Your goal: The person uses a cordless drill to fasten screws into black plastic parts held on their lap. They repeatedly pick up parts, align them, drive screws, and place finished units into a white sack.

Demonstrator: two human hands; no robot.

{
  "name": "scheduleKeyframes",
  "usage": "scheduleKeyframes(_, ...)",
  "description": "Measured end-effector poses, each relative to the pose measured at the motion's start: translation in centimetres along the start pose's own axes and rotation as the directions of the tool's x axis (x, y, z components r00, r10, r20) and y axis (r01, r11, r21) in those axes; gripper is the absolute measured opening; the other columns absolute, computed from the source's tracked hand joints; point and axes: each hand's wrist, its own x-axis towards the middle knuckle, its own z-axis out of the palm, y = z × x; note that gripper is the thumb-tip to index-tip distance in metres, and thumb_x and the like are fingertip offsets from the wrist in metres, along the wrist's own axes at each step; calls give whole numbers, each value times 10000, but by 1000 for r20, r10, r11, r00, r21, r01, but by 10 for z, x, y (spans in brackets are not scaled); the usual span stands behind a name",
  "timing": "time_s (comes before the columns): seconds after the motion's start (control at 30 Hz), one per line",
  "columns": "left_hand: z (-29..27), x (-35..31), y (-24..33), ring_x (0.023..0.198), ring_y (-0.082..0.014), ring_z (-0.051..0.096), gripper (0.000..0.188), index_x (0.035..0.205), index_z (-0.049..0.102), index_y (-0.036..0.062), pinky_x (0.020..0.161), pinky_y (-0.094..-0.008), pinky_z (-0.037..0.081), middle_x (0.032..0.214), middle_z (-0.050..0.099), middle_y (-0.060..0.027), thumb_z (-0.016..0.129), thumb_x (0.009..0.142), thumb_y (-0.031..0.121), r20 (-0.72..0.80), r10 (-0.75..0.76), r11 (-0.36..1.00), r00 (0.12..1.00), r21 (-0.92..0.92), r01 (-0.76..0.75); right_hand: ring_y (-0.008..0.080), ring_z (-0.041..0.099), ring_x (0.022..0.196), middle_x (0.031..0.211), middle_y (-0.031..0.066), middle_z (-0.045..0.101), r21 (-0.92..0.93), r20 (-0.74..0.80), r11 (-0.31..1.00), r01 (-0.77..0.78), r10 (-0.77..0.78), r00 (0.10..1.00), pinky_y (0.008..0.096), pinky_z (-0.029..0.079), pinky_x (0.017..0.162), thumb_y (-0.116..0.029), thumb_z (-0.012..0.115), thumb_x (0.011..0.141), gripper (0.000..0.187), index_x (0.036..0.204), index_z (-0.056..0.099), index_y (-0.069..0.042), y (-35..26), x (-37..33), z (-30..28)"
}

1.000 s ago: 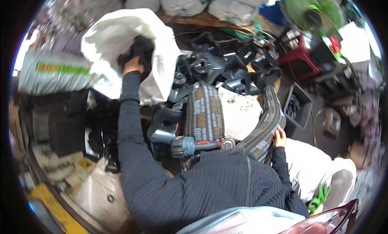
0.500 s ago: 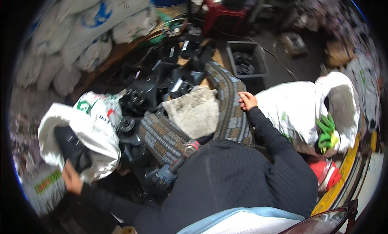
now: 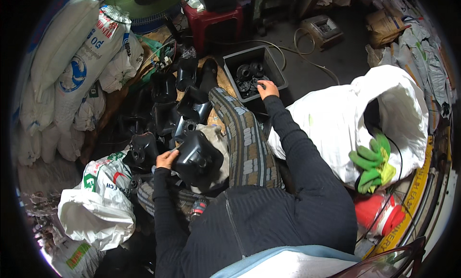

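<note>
My left hand grips the edge of a glossy black molded plastic housing, tilted over my lap. Beneath it lies a pale stained cloth, partly covered by the housing. My right hand reaches to the near right rim of a grey plastic crate. Its thumb and fingers are pinched on a small dark part, whose shape I cannot make out. Inside the crate are several black round plastic pieces. Beside my waist shows the red and black end of a tool, otherwise hidden.
More black housings crowd the floor ahead on the left. An open white sack stands at left; a bigger one at right carries green gloves. Stacked full sacks, a fan and a red stool lie beyond.
My left hand has come from the left sack's mouth to my lap, with a black housing in it. My right hand has gone from my knee forward to the crate.
</note>
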Motion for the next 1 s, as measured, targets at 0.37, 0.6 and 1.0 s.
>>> scheduleKeyframes(0.37,45,-21,-46,879,-294,610,467,1205,607,90,787,-367,497,1028,611,-144,725,819,323,-321,194,823,927,568,24,382,141,1420,1565,59,165,-583,497,812,-24,380,780,533,256,1115,-471,681,797,538,1312,539,-406,42,136,92)
scheduleKeyframes(0.6,54,-51,-33,868,-281,627,490,1287,548,90,766,-351,500,1023,627,-152,696,841,228,-283,318,834,905,538,-125,353,375,1279,1435,117,415,-582,400,813,23,261,879,473,345,1046,-482,622,839,415,1240,617,-374,30,113,91)
scheduleKeyframes(1.0,61,-82,-20,896,-111,588,545,1334,511,132,636,-223,470,1065,631,-68,604,900,448,-188,-145,935,971,-348,73,292,453,1088,1117,71,551,518,601,611,598,-758,255,405,399,888,-318,768,676,223,815,743,-146,-193,-235,10)
